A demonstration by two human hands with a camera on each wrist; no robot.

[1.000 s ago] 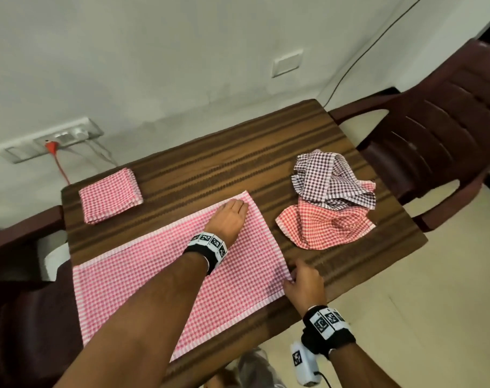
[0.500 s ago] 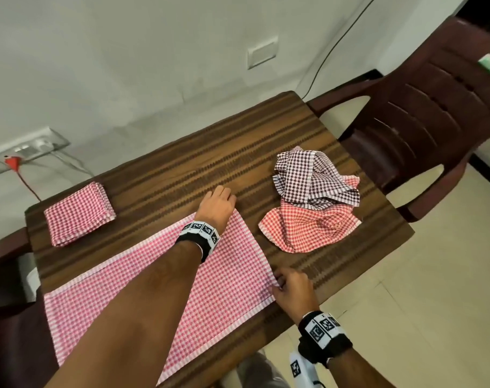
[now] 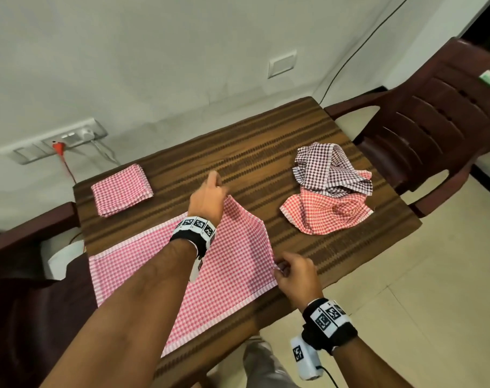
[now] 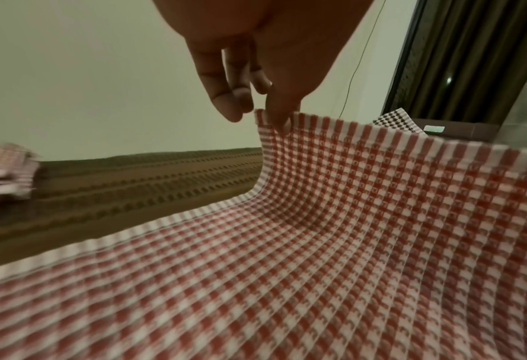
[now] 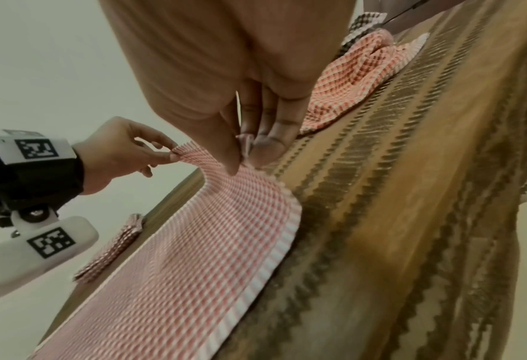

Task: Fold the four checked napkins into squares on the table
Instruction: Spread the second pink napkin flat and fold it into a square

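On a brown striped table [image 3: 266,152], a pink napkin's [image 3: 143,275] right corners are pinched by left hand [image 3: 207,197] and right hand [image 3: 297,275], probably for folding over.

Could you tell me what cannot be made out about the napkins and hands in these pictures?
- Pink checked napkin: its near left part is hidden by the left forearm in the head view.
- Folded pink napkin: its layer count is too small in the head view and blurred in the left wrist view.
- Orange-red checked napkin: partly covered by the dark checked napkin.
- Right hand: its pinching fingertips are hidden behind its own knuckles in the head view.
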